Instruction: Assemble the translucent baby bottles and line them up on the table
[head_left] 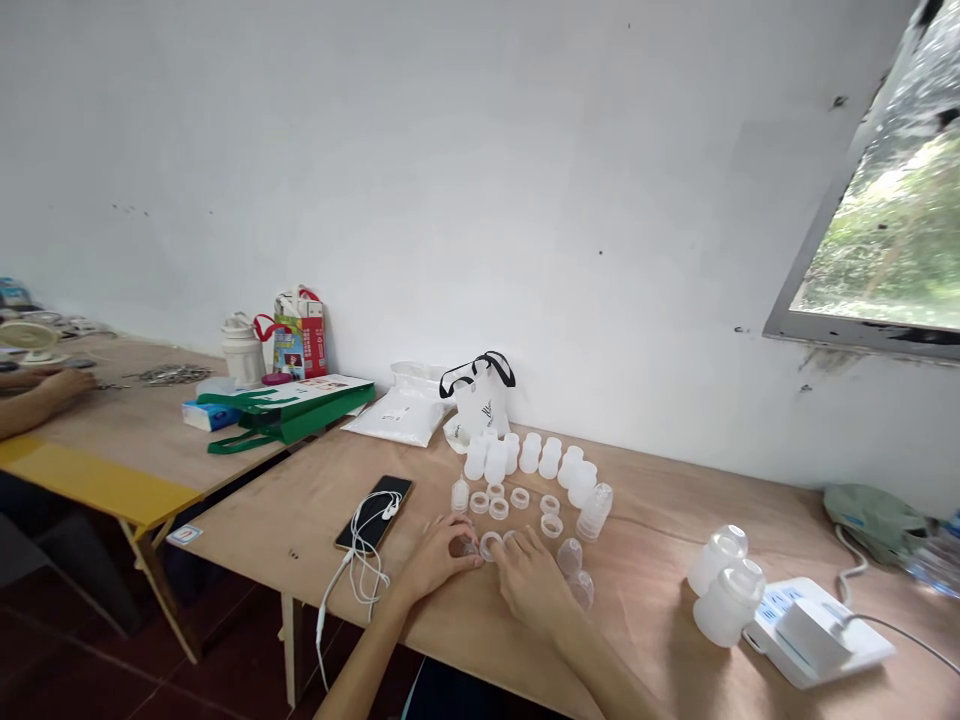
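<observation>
My left hand curls around a small translucent plastic piece on the plywood table. My right hand lies beside it, its fingertips at a translucent plastic ring. Several more rings stand just beyond my hands. Behind them are several frosted plastic bottles in rows. Two translucent cone-shaped cups sit right of my right hand. My fingers partly hide the small piece, so its shape is hard to tell.
A black phone with white earphones lies left of my hands. White packets lean on the wall. Two large white bottles and a white device stand at right. On an adjoining table, a co-worker's hand rests near metal parts.
</observation>
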